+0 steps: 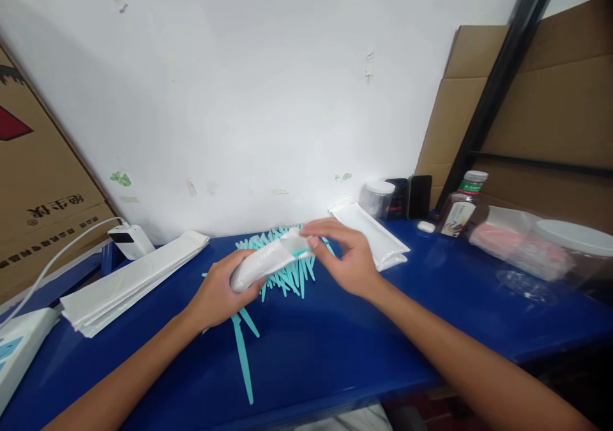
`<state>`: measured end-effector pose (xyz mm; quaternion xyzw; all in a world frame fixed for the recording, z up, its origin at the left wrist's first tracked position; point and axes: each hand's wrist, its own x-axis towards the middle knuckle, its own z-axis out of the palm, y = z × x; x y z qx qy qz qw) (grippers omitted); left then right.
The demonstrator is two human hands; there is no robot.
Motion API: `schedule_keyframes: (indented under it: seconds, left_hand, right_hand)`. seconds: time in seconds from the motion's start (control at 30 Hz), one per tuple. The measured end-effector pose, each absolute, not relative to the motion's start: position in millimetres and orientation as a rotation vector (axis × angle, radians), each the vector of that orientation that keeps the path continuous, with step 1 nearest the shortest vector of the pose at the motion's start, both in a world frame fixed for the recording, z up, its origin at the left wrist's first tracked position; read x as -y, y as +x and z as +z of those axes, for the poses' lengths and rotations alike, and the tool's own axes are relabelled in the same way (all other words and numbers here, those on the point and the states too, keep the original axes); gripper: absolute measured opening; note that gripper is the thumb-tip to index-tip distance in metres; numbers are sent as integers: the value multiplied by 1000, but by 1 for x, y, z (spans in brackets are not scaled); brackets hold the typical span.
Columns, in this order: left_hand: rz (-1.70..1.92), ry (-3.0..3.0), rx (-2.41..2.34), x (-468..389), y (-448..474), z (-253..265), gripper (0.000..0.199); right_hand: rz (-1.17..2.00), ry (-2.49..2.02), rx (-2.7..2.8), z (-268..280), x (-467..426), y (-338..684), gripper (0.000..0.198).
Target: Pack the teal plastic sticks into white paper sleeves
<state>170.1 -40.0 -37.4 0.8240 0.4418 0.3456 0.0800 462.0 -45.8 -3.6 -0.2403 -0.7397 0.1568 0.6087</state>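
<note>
My left hand (224, 290) is wrapped around a bulging white plastic bag (265, 266), held tilted above the table. Something turquoise shows at the bag's right end. The fingers of my right hand (345, 255) pinch that end by its edge. Behind and beneath the bag lies a loose pile of turquoise, knife-shaped plastic sticks (301, 278), partly hidden by the bag and hands. Closer to me, one long turquoise stick (243, 361) lies apart, with a shorter one beside it.
Flat white bags (138, 281) are stacked at left, near a white device (131, 241) with a cable. A filled white bag (368, 230) lies at back right. Beyond it stand a clear jar (378, 200) and a bottle (463, 204). A pink package (520, 246) sits far right on the blue table (335, 354).
</note>
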Motion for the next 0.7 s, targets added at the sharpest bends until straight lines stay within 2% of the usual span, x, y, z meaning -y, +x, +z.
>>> schedule_keyframes:
  seconds: [0.2,0.33,0.53,0.7]
  left_hand:
    - [1662,1950,-1682,23,147,-29,48]
    - [1934,1648,-1718,8,123,-24,51]
    - [1913,1682,-1732,-1,115,-32,60]
    - [1736,1777,-1862,1,120,-42,83]
  right_hand:
    - [29,-836,1504,8,25,495,19]
    - [117,-1236,1702,-10,-4,513,21]
    - [255,-1876,2077,-48,-21,506,41]
    - [221,-1994,2257,-56,-24,494,34]
